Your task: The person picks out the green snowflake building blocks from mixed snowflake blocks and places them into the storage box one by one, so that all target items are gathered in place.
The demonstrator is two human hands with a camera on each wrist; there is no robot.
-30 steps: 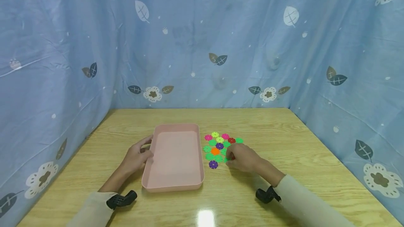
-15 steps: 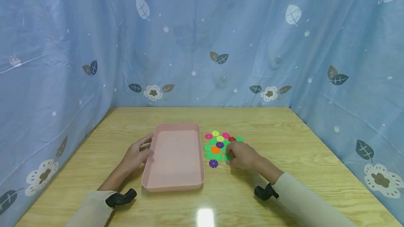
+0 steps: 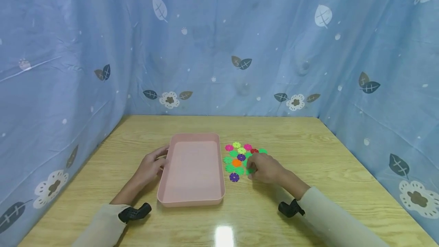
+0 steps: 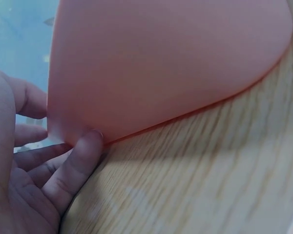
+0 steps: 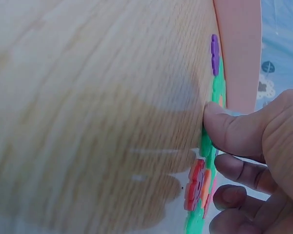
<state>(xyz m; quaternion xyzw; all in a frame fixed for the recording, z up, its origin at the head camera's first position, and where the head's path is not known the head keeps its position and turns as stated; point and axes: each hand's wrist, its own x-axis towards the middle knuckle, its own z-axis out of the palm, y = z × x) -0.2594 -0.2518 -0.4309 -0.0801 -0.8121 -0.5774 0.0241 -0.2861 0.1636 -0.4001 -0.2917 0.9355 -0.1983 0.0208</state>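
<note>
Against the left wall of a pink tray (image 3: pixel 192 203), my left hand (image 3: pixel 147 170) rests from outside. The left wrist view shows its thumb (image 4: pixel 88 146) and fingertips touching the outside of the tray (image 4: pixel 161 63). To the tray's right lie several flat flower-shaped pieces, among them a purple piece (image 3: pixel 234 177) and an orange piece (image 3: pixel 236 163). My right hand (image 3: pixel 265 169) is over their right side, its fingers bent with a gap to the thumb. In the right wrist view the thumb (image 5: pixel 234 129) is at green pieces (image 5: pixel 205 146), near a red piece (image 5: pixel 194 185); its index fingertip is hidden.
The wooden table (image 3: pixel 295 136) carries the tray and pieces. A blue patterned curtain (image 3: pixel 212 48) stands behind and along both sides. Black wrist devices are on the left wrist (image 3: pixel 134 212) and the right wrist (image 3: pixel 290 209).
The head view has shifted slightly. A red piece that showed between my right thumb and fingers a second ago no longer shows there, and green shows instead. My left hand stays at the tray.
</note>
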